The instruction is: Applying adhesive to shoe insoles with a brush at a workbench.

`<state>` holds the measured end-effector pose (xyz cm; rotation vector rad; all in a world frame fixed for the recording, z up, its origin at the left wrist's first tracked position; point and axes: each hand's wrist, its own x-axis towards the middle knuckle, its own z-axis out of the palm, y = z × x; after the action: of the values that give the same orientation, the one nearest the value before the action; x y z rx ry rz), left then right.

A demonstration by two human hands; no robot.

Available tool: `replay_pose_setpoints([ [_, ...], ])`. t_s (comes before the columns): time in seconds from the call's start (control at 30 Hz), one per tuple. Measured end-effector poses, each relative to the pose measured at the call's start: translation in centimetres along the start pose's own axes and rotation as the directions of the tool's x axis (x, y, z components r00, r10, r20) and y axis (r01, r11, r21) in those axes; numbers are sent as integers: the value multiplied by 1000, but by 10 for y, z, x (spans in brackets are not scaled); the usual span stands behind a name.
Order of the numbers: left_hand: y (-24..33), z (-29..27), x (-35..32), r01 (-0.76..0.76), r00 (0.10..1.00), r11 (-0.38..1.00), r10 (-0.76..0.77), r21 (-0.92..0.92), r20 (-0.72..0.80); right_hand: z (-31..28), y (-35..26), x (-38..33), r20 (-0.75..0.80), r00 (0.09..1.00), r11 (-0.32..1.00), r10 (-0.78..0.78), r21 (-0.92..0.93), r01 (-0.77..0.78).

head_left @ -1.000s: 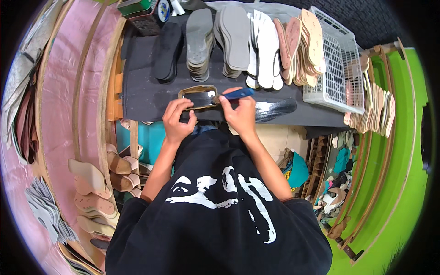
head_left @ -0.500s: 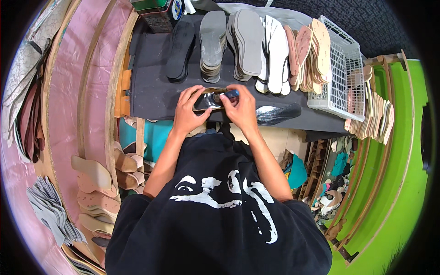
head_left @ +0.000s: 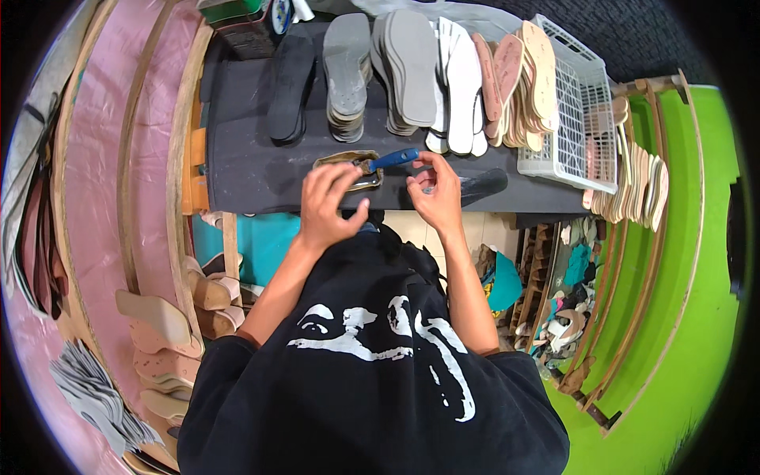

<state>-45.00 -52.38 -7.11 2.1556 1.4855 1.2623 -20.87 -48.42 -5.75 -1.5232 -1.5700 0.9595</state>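
Note:
A flat oval metal tin (head_left: 342, 162) sits on the dark worktop (head_left: 237, 170) in front of me. A brush with a blue handle (head_left: 393, 158) lies across the tin, handle pointing right. My left hand (head_left: 328, 204) rests over the tin's near edge, fingers curled on its rim. My right hand (head_left: 435, 190) is just right of the tin with fingers apart. Its fingertips are at the end of the blue handle, and I cannot tell whether they pinch it. A dark shoe sole (head_left: 484, 184) lies on the worktop beside my right hand.
Stacks of black, grey, white and tan insoles (head_left: 412, 71) line the back of the worktop. A white wire basket (head_left: 582, 119) stands at the right. Tan soles (head_left: 162, 324) fill the wooden racks at left, with more racks along the green floor (head_left: 697, 277) at right.
One second ago my right hand held the brush beside the tin. Both hands then closed over the tin. Now the brush lies in the tin and my right hand has drawn back to the right.

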Motion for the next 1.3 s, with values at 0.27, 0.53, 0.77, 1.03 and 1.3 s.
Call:
replay_pose_setpoints([
  [0.27, 49, 57, -2, -9, 901, 953, 138, -302, 410, -75, 35, 3, -51, 998, 961, -49, -274, 33],
  [0.53, 66, 127, 10, 138, 832, 987, -159, 80, 532, -142, 97, 6, -57, 998, 869, -6, -494, -23],
  [0.77, 79, 155, 11, 267, 829, 935, -346, 233, 439, -174, 131, 6, 134, 990, 883, -37, -459, 95],
  [1.03, 92, 162, 5, 314, 849, 922, -379, 225, 369, -207, 131, 11, 291, 952, 924, -99, -328, 196],
  [1.3, 83, 166, -8, 302, 889, 942, -334, 146, 314, -227, 99, 17, 287, 953, 959, 95, 230, -164],
])
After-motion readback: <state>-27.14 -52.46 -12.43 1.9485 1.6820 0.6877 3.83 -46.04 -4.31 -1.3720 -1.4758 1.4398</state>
